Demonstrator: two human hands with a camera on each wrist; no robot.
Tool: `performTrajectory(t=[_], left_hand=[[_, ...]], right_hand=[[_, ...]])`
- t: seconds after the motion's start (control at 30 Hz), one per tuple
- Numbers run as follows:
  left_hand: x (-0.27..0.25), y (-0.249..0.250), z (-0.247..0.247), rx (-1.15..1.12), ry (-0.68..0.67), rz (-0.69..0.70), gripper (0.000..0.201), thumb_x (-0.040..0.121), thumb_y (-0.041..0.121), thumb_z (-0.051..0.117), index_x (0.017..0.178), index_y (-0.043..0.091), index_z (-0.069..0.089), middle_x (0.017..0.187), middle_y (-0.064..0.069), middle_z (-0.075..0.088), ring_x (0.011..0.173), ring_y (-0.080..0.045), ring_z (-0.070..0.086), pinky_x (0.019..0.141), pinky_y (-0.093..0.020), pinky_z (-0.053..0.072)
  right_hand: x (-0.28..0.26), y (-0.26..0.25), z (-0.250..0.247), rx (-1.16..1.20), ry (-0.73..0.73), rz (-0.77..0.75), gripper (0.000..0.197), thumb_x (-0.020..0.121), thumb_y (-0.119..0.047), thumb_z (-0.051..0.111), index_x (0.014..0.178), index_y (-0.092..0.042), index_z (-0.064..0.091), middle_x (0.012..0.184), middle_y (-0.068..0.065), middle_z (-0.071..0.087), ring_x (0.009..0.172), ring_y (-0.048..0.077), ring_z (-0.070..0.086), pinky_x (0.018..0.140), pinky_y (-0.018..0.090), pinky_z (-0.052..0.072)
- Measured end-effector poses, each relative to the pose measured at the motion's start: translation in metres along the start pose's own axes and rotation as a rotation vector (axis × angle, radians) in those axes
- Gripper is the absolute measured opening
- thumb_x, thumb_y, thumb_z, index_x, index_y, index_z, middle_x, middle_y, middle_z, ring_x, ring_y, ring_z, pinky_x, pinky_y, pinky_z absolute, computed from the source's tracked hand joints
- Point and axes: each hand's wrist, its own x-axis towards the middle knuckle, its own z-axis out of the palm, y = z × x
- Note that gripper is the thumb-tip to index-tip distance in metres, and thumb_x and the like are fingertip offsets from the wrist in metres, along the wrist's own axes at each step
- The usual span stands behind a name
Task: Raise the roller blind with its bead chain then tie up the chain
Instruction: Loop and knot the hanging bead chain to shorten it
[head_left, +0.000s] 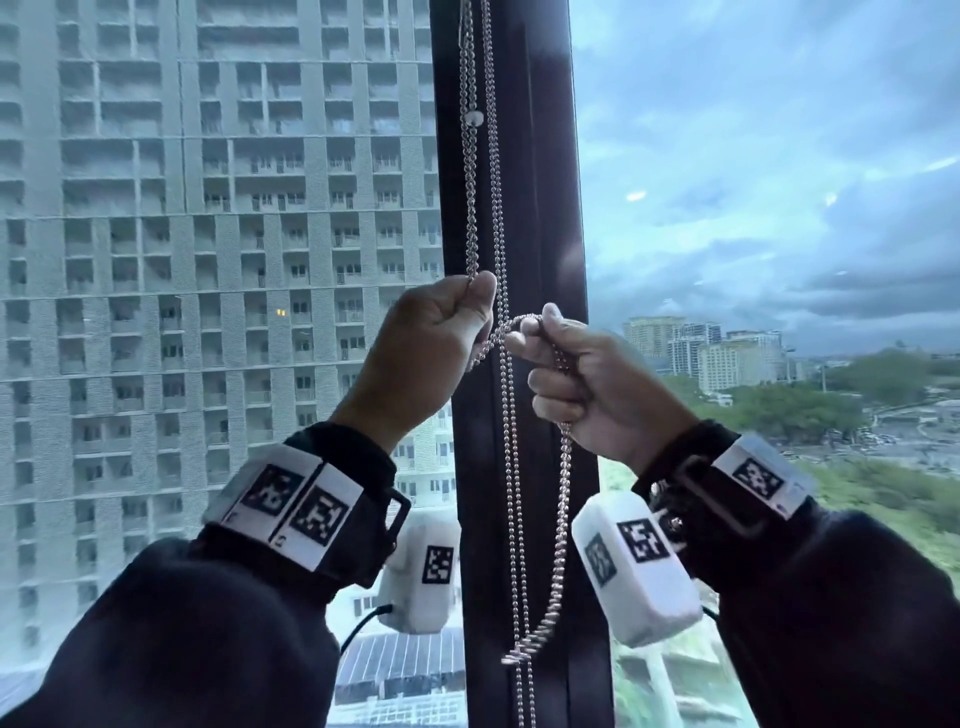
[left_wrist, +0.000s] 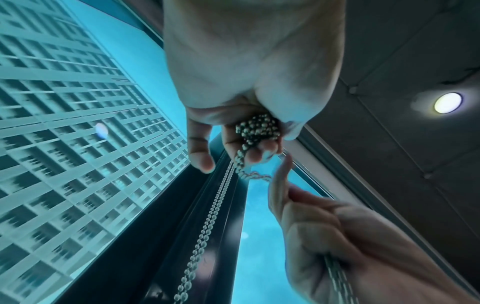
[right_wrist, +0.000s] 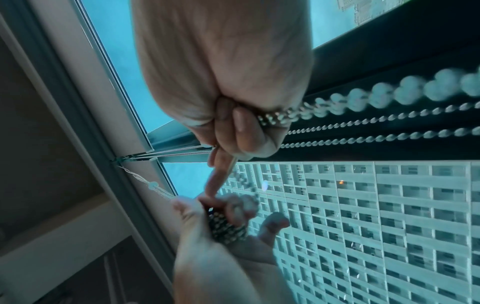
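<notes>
A tall apartment block fills the left pane of the window, and the right pane shows cloudy sky over trees and lower buildings. Between the panes runs a dark upright window frame, and in front of it hangs the bead chain, its strands dropping from above the head view's top edge, past both hands, to the bottom edge. Dark sleeves cover both forearms, each wrist wearing a band with printed square markers and a white camera block under it. The left hand is raised in front of the frame, fingers curled into a fist around a bunch of chain; the left wrist view shows a clump of beads gathered in the palm, with the little finger standing apart from the rest. The right hand sits just beside it, slightly lower, its thumb and forefinger pinching a short arc of chain that crosses over to the left hand, while the other fingers close round strands that run down out of the fist. Below the right hand those strands hang in a loop that ends in a twisted bunch. A small white connector sits on the chain high above the left hand.
</notes>
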Motion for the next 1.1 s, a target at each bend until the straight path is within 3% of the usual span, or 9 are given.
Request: performTrajectory(t=[0.23,0.33,0.4,0.5,0.63,0.77,0.9,1.0,1.1], left_hand=[[0.006,0.000,-0.006,0.247,-0.058,0.034,0.046,0.102,0.040,0.042,0.070,0.013,0.060,0.064,-0.006,0.065,0.057,-0.023,0.060,0.059,-0.042,0.050],[0.007,0.007,-0.006,0.277,-0.082,-0.032,0.047,0.102,0.040,0.043,0.060,0.022,0.058,0.057,0.003,0.060,0.051,-0.016,0.055,0.054,-0.035,0.042],[0.006,0.011,-0.006,0.290,-0.116,-0.072,0.048,0.103,0.038,0.041,0.061,0.020,0.055,0.059,0.003,0.059,0.049,-0.012,0.049,0.052,-0.033,0.039],[0.003,0.011,-0.008,0.263,-0.146,-0.055,0.043,0.102,0.030,0.047,0.068,0.007,0.056,0.058,-0.007,0.055,0.048,-0.019,0.047,0.049,-0.036,0.047],[-0.001,0.006,-0.012,-0.044,0.146,-0.134,0.010,0.093,0.013,0.065,0.097,0.004,0.066,0.085,-0.012,0.066,0.072,-0.028,0.069,0.049,-0.042,0.060],[0.009,0.006,-0.016,-0.156,0.174,-0.221,0.033,0.087,0.012,0.072,0.118,0.006,0.062,0.096,-0.009,0.062,0.073,-0.015,0.065,0.049,-0.029,0.055],[0.014,0.016,-0.015,-0.121,0.133,-0.195,0.013,0.090,0.016,0.069,0.086,0.004,0.073,0.076,-0.003,0.069,0.053,0.005,0.054,0.050,-0.014,0.042],[0.016,0.020,-0.024,-0.406,0.151,-0.295,0.024,0.093,0.023,0.064,0.076,0.007,0.069,0.078,-0.001,0.073,0.083,-0.008,0.066,0.075,-0.033,0.053],[0.015,0.031,-0.027,-0.669,0.026,-0.232,0.031,0.093,0.019,0.063,0.064,0.010,0.063,0.062,-0.001,0.065,0.071,-0.020,0.067,0.077,-0.038,0.054]], right_hand=[[0.020,-0.022,0.031,-0.097,0.184,-0.087,0.024,0.105,-0.023,0.047,0.093,-0.008,0.060,0.078,0.004,0.073,0.031,0.000,0.024,0.028,0.016,0.019],[0.023,-0.034,0.048,-0.129,0.171,-0.115,0.023,0.102,-0.022,0.054,0.091,-0.004,0.064,0.097,0.014,0.074,0.031,0.004,0.039,0.027,0.014,0.024],[0.023,-0.040,0.053,-0.241,0.146,-0.153,0.025,0.101,-0.024,0.056,0.094,-0.003,0.067,0.087,0.009,0.074,0.035,0.006,0.043,0.028,0.014,0.024],[0.023,-0.038,0.054,-0.374,0.113,-0.226,0.027,0.102,-0.027,0.054,0.089,-0.007,0.067,0.061,-0.004,0.056,0.030,0.001,0.031,0.030,0.014,0.020],[0.024,-0.036,0.053,-0.391,0.099,-0.226,0.031,0.105,-0.028,0.048,0.082,-0.012,0.060,0.051,-0.008,0.045,0.029,0.000,0.026,0.031,0.012,0.018],[0.023,-0.038,0.054,-0.369,0.054,-0.210,0.032,0.105,-0.027,0.048,0.079,-0.013,0.059,0.053,-0.006,0.044,0.031,0.002,0.023,0.033,0.012,0.016],[0.023,-0.037,0.053,-0.322,0.035,-0.211,0.032,0.105,-0.027,0.048,0.079,-0.014,0.058,0.050,-0.007,0.045,0.031,0.002,0.023,0.033,0.010,0.018],[0.023,-0.037,0.046,-0.357,0.080,-0.222,0.032,0.105,-0.029,0.049,0.077,-0.015,0.057,0.053,-0.007,0.045,0.032,0.002,0.023,0.033,0.011,0.018],[0.024,-0.035,0.040,-0.371,0.102,-0.252,0.032,0.105,-0.028,0.048,0.077,-0.015,0.057,0.059,-0.003,0.045,0.031,0.003,0.026,0.032,0.013,0.018]])
